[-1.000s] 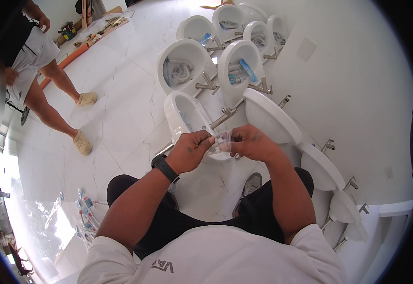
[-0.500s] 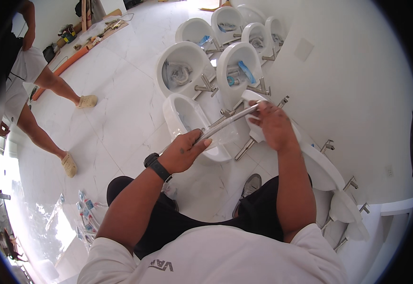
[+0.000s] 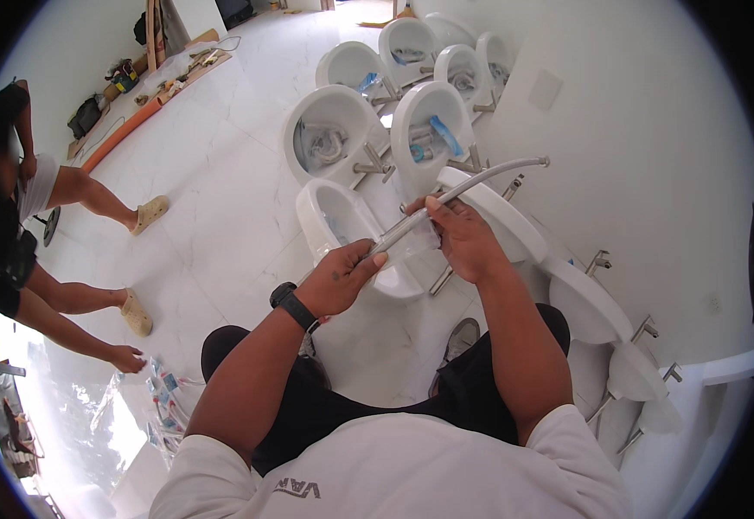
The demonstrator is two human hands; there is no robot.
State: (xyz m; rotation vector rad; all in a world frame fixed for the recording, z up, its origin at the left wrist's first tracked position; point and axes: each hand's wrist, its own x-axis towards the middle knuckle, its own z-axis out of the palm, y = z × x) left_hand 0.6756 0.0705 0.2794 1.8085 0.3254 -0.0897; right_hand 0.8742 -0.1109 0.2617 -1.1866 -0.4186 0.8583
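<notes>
My left hand [image 3: 335, 278] is closed round the lower part of a silver metal tap [image 3: 401, 230], held slantwise in front of me. A grey flexible hose [image 3: 507, 170] runs on from it to the upper right and ends in a free fitting. My right hand [image 3: 468, 242] pinches near where hose and tap meet, thumb and fingers pressed together. Just beyond my hands, a white washbasin [image 3: 312, 216] lies on the floor, partly covered by clear plastic. Another white basin [image 3: 515, 227] lies under the hose, beside my right hand.
More white basins [image 3: 289, 143] with taps and bagged fittings stand on the tiled floor ahead; others [image 3: 584, 298] line the right wall. At left, a co-worker's hand [image 3: 126, 358] reaches down near packaged hoses [image 3: 162, 389]. An orange pipe [image 3: 122, 134] lies at the far left.
My right hand has slid from the hose's far end down toward my left hand, leaving that end free. The co-worker has bent and stretched an arm toward the packaged hoses.
</notes>
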